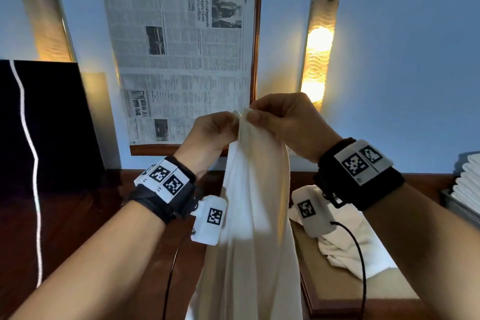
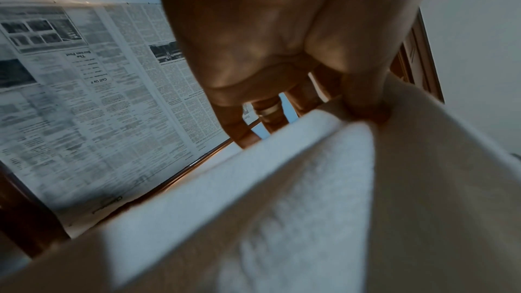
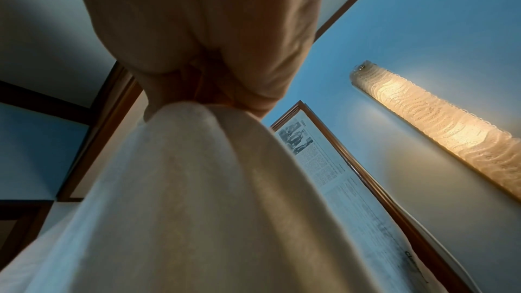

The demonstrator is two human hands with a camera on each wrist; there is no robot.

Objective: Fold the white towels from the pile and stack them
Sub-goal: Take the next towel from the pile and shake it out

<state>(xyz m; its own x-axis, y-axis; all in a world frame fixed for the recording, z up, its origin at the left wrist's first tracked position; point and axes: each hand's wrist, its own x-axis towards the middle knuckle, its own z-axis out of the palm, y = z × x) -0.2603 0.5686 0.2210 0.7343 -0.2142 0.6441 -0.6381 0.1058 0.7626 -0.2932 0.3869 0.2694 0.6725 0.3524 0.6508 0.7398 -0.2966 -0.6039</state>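
A white towel (image 1: 249, 215) hangs lengthwise, pinched at its top; crumpled towels (image 1: 348, 239) lie right, folded stack (image 1: 467, 179) beyond.

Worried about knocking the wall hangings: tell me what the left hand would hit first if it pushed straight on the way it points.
Probably the framed newspaper on the wall: the left hand, pinching the white towel, points at it. Depth is unclear.
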